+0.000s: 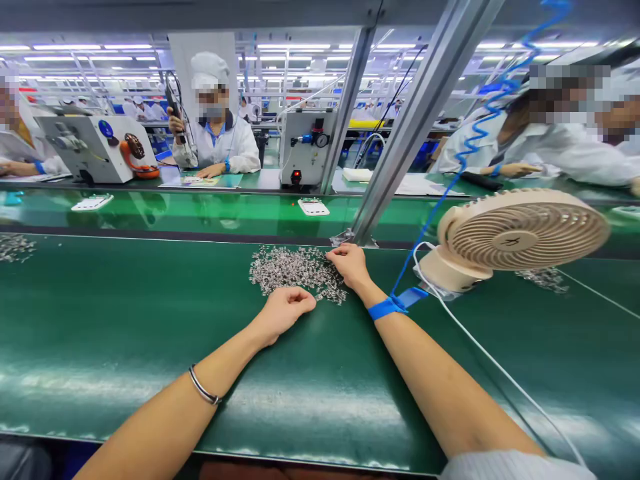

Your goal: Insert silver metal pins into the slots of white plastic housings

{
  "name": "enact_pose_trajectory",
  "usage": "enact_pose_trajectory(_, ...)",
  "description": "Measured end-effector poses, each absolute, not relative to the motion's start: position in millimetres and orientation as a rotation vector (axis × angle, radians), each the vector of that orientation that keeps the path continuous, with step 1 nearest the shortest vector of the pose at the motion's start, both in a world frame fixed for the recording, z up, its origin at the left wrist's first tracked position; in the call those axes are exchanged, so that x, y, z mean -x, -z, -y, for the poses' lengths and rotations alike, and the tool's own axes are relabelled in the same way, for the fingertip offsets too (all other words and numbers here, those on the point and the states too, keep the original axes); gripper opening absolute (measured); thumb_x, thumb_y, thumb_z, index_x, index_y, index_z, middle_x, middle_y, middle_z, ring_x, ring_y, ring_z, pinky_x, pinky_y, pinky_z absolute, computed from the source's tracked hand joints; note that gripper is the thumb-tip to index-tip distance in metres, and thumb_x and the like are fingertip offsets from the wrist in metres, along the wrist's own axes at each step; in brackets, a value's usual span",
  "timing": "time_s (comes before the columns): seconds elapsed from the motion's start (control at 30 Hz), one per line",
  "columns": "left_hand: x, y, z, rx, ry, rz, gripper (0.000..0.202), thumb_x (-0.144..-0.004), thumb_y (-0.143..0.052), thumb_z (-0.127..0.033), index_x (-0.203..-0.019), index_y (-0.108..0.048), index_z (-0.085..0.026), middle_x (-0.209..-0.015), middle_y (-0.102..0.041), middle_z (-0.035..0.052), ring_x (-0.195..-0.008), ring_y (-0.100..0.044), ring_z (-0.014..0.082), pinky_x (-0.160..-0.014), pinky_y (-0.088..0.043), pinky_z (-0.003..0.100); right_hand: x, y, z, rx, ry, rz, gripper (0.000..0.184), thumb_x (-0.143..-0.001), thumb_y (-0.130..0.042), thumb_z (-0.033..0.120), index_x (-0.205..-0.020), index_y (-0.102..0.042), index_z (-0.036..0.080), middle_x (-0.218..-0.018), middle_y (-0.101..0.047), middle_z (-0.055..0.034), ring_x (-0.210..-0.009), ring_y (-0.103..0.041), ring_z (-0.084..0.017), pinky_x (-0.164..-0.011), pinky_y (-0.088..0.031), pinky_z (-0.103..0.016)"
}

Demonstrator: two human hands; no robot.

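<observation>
1. The fingers (pixel 336 254) of your right hand (pixel 351 265) are bent and drawn together, their tips on the far right edge of the pile of small silvery metal parts (pixel 295 270). Whether they pinch a part, I cannot tell.
2. The fingers (pixel 304 301) of your left hand (pixel 285 310) are curled in toward the palm in a loose fist. The knuckles lie just at the near edge of the pile. Whether anything is inside the fist is hidden.
3. The pile lies spread flat on the dark green surface (pixel 125 320), between your two hands and a little beyond them, close to the foot of a slanted grey metal post (pixel 400 147).
4. Your right wrist wears a blue wrist strap (pixel 387 307), and a blue coiled cord (pixel 465 150) rises from it to the upper right.
5. Your left forearm rests on the surface and carries a thin silver bangle (pixel 203 387).
6. A beige round desk fan (pixel 520 233) stands on the surface to the right of your right hand, and its white cable (pixel 500 367) trails toward you.
</observation>
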State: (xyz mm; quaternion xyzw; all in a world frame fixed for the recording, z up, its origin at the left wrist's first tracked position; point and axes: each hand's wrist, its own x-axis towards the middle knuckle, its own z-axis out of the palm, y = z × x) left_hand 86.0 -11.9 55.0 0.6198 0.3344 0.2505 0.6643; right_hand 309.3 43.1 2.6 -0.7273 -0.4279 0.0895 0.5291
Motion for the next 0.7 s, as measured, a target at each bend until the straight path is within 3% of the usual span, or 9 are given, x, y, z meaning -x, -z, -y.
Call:
enact_pose_trajectory(0.27, -85, -63, 12, -1.255, -0.562, -0.773, 0.018, -0.060, -0.065, -0.030, -0.063, -0.060, -0.013, -0.071, -0.060, 0.0028, -0.066, -0.044, 0.0101, -0.063, -0.032, 0.022, -308, -5, -40, 1.703, -0.213, 1.044, 0.024, -0.078, -0.061, 0.034, -0.069, -0.058, 0.013, -0.073, -0.057, -0.0016, -0.073, -0.054, -0.013, -0.073, -0.044, -0.031)
enact_pose_trajectory(0.43, -83, -68, 8, -1.066, -0.557, -0.800, 0.014, -0.065, -0.057, -0.027, -0.061, -0.054, -0.014, -0.077, -0.064, 0.0065, -0.064, -0.048, 0.0088, -0.060, -0.035, 0.020, -303, -17, -33, 1.641, -0.229, 1.037, 0.021, -0.077, -0.055, 0.033, -0.069, -0.057, 0.013, -0.065, -0.057, -0.0007, -0.061, -0.052, -0.012, -0.062, -0.043, -0.027)
enact_pose_trajectory(0.57, -82, -74, 7, -0.948, -0.535, -0.784, 0.009, -0.066, -0.051, -0.022, -0.065, -0.054, -0.014, -0.077, -0.065, 0.0072, -0.063, -0.051, 0.0084, -0.059, -0.038, 0.018, -291, -39, -16, 1.588, -0.165, 1.079, 0.022, -0.072, -0.050, 0.033, -0.071, -0.060, 0.014, -0.072, -0.061, -0.0053, -0.066, -0.053, -0.017, -0.067, -0.042, -0.031)
enact_pose_trajectory(0.7, -82, -76, 8, -0.909, -0.512, -0.770, 0.012, -0.067, -0.049, -0.021, -0.070, -0.057, -0.012, -0.076, -0.064, 0.0081, -0.061, -0.051, 0.0076, -0.058, -0.039, 0.017, -261, -55, 25, 1.512, -0.169, 1.249, 0.021, -0.072, -0.050, 0.035, -0.070, -0.061, 0.017, -0.072, -0.062, -0.0041, -0.065, -0.052, -0.016, -0.068, -0.041, -0.031)
